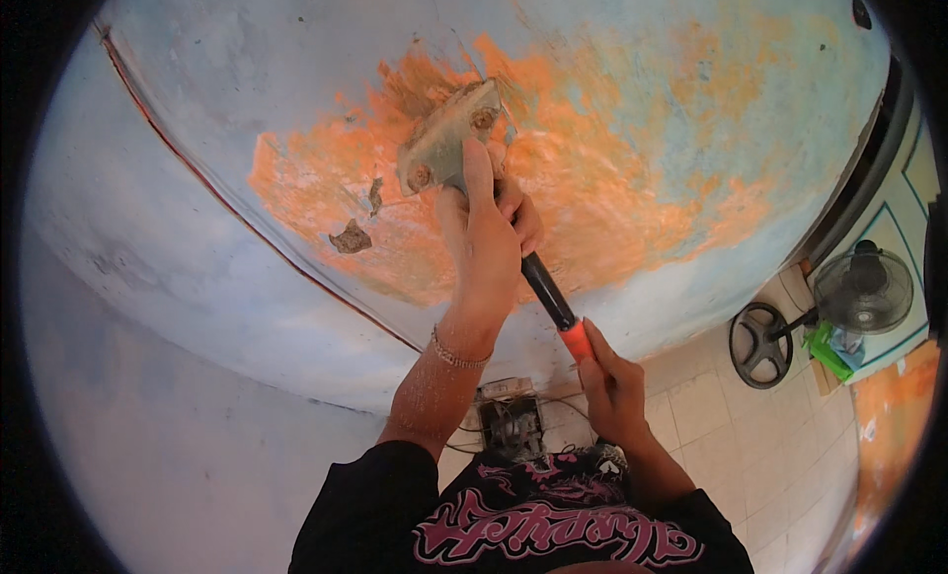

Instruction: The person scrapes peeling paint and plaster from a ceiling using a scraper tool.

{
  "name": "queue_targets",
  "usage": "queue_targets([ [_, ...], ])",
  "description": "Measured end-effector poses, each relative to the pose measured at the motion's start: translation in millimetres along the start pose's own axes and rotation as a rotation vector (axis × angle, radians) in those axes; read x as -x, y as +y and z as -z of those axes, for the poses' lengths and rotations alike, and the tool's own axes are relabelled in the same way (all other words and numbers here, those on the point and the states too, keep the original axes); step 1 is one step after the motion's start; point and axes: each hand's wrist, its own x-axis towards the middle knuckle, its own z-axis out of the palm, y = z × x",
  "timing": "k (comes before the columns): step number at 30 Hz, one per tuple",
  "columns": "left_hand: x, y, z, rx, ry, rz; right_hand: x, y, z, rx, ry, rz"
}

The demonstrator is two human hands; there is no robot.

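A long-handled scraper (442,145) has a wide, dusty metal blade with two rusty bolts and a black handle that turns orange at its lower end. Its blade lies against the blue wall (276,51), over a large patch of exposed orange paint (592,179). My left hand (491,211) is wrapped round the scraper just below the blade, fingers partly hidden behind it. Lower down, my right hand (612,388) grips the orange end of the handle. Two chipped spots (350,238) of bare grey-brown plaster show left of the blade.
A reddish cable (212,194) runs diagonally down the wall on the left. At the right a fan (861,290) stands beside a green bag (829,351) on the tiled floor (736,426). Below my arms sits a dark box-like object with wires (512,426).
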Motion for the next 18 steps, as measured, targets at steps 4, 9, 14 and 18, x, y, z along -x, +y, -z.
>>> queue_targets([
  [4, -5.2, 10.9, -7.5, -0.052, 0.045, -0.019, -9.4, -19.0, 3.6, 0.007, 0.012, -0.085],
  [9, -5.5, 13.7, -13.1, -0.008, 0.017, -0.03, -17.1, -30.2, 13.4, -0.06, 0.008, -0.083],
  [14, -7.4, 7.0, -13.5, 0.009, 0.02, -0.025, -23.0, -30.4, 24.9, -0.016, -0.081, -0.177],
  [18, -7.2, 11.0, -20.6, 0.015, 0.021, -0.05, -24.9, -27.9, 27.4, -0.089, -0.079, -0.135],
])
